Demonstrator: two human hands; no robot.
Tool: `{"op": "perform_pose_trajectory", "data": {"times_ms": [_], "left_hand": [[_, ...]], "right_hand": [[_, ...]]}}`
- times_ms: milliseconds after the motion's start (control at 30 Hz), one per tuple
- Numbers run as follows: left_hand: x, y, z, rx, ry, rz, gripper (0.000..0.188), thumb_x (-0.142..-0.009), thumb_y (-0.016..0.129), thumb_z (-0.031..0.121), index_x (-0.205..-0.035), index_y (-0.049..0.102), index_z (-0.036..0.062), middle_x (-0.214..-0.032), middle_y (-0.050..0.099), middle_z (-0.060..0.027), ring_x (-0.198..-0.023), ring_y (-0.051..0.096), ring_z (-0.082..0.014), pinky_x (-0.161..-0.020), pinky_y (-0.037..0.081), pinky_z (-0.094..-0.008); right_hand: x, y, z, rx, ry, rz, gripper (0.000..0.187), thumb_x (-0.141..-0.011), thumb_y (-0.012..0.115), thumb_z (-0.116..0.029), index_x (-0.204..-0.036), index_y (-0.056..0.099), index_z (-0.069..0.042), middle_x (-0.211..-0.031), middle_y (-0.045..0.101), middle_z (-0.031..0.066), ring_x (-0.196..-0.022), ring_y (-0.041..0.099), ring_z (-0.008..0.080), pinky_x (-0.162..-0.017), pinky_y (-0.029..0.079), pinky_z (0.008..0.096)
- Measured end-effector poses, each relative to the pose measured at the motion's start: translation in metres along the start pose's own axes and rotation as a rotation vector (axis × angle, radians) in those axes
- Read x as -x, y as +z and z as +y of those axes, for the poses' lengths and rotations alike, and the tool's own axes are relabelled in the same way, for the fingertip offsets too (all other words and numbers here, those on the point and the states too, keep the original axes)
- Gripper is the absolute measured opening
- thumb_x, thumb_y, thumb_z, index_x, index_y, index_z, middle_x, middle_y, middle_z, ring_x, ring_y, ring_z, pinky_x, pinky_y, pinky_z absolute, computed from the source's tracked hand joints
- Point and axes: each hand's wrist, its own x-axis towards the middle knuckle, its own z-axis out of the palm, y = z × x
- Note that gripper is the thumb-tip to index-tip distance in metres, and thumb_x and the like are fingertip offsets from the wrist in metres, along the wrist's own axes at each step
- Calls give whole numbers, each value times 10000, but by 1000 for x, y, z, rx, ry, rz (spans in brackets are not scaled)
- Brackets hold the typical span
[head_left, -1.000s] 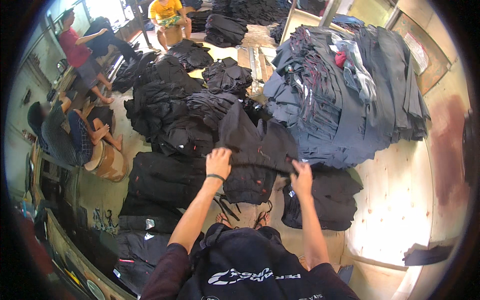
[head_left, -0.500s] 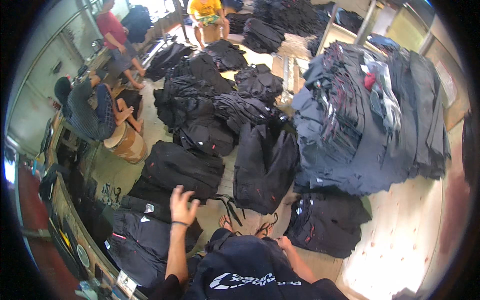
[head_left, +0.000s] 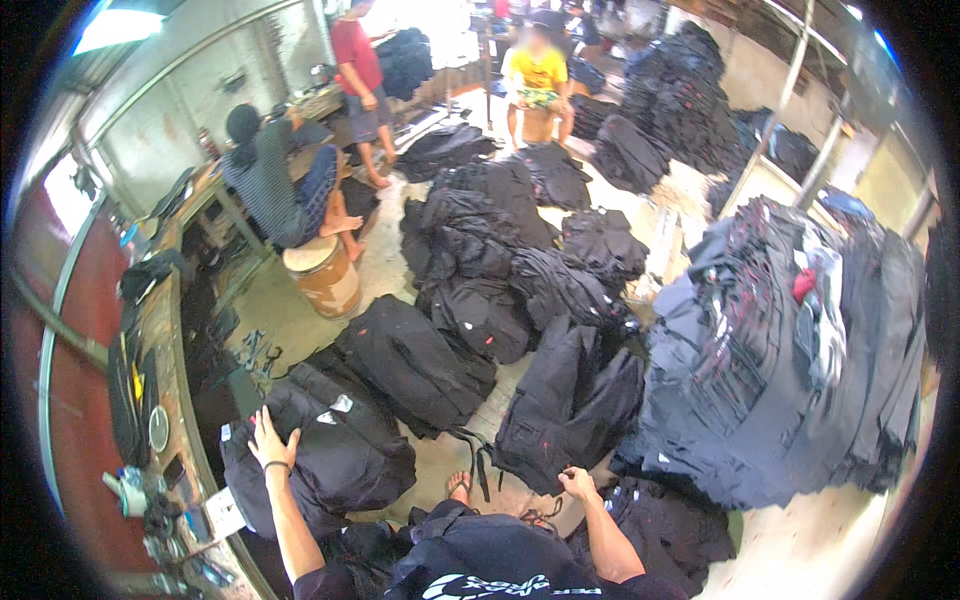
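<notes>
My left hand (head_left: pixel 272 440) rests on the left edge of a stack of folded black garments (head_left: pixel 350 455) with white tags, its fingers spread. My right hand (head_left: pixel 577 484) is curled, thumb against fingers, by the near end of another black garment stack (head_left: pixel 565 410). Whether anything is pinched in it is too small to tell. Just beyond the left stack lies one more black pile (head_left: pixel 425 365). Dark straps (head_left: pixel 482 462) trail on the floor between the stacks, close to my sandalled foot (head_left: pixel 460 484).
A tall heap of dark garments (head_left: pixel 770 400) stands at right. More black piles (head_left: pixel 470 230) fill the middle floor. A long workbench (head_left: pixel 170 385) runs along the left. One person sits on a drum (head_left: pixel 325 280); a person in red (head_left: pixel 360 65) stands, and one in yellow (head_left: pixel 540 75) sits farther back.
My left hand has come down leftward onto the near left stack, which now bulges more. My right hand has moved forward from beside my body. The view has tilted up and swung left.
</notes>
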Motion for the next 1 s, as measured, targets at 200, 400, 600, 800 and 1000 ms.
{"op": "perform_pose_trajectory", "data": {"times_ms": [200,400,600,800,1000], "left_hand": [[-13,-25,18,-42,1,102,1067,-720,860,560,-1571,377,134,-1541,479,-128,-1448,430,-316,-1166,346,-574],[-17,-30,5,-98,-39,91,1044,-659,849,689,-1465,464,148,-1447,564,-131,-1390,491,-337,-1125,383,-574],[-41,-21,-16,-58,-59,32,1078,-645,829,737,-1474,466,152,-1470,514,-110,-1435,436,-316,-1210,217,-665],[-33,-25,-9,-216,10,286,567,-796,804,570,-1078,628,111,-1128,686,-112,-1114,655,-317,-1052,425,-503],[40,-100,76,176,364,167,242,-923,684,346,-971,605,122,-746,700,-164,-750,710,-412,-677,555,-531]], "right_hand": [[-25,28,-7,17,-116,7,349,-912,742,-282,-1159,760,-37,-1061,780,166,-1014,740,257,-910,560,391],[-36,82,60,-66,-233,-143,341,-974,703,-175,-1228,695,51,-1004,760,164,-786,743,213,-599,601,314],[-12,44,82,-33,87,-194,331,-987,679,-243,-1226,691,-14,-834,694,60,-654,681,166,-515,548,313],[-1,25,87,21,83,-133,361,-968,677,-295,-1210,708,-29,-886,711,79,-729,688,200,-597,547,343],[16,33,-2,139,-137,-115,491,-915,714,-387,-1229,717,-10,-1172,737,249,-1115,714,378,-975,539,439]]}}
